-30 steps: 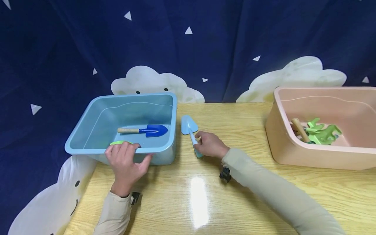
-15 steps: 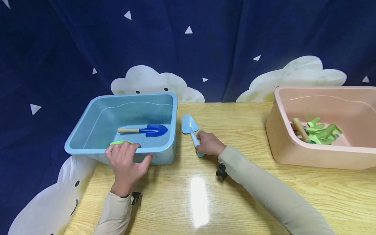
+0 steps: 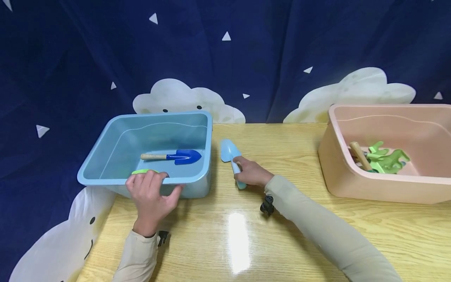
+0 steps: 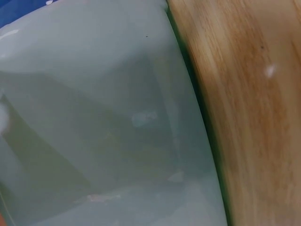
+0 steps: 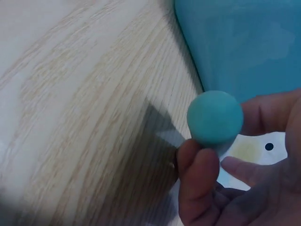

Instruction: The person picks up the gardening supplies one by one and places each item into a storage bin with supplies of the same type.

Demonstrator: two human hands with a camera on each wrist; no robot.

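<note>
My left hand (image 3: 150,197) grips the near rim of a light blue plastic bin (image 3: 105,181), fingers over the edge and thumb outside. The bin's wall (image 4: 113,122) fills much of the left wrist view. To the right of this bin, my right hand (image 3: 253,173) holds a light blue trowel (image 3: 229,149) by its handle, blade toward the back. The right wrist view shows the round teal handle end (image 5: 215,117) between thumb and fingers. Inside the bin lies a dark blue trowel (image 3: 186,156) with a wooden handle. A green thing (image 3: 141,171) is partly hidden behind my left fingers.
At the right stands a pink bin (image 3: 387,190) holding green tools (image 3: 389,160) and a wooden handle (image 3: 359,156). Both bins stand on a wood-grain table (image 3: 282,243). A dark blue curtain (image 3: 260,58) with white clouds hangs behind.
The light blue trowel has turned in my right hand, so its blade looks narrower and sits slightly further right. My left hand stays on the bin's rim.
</note>
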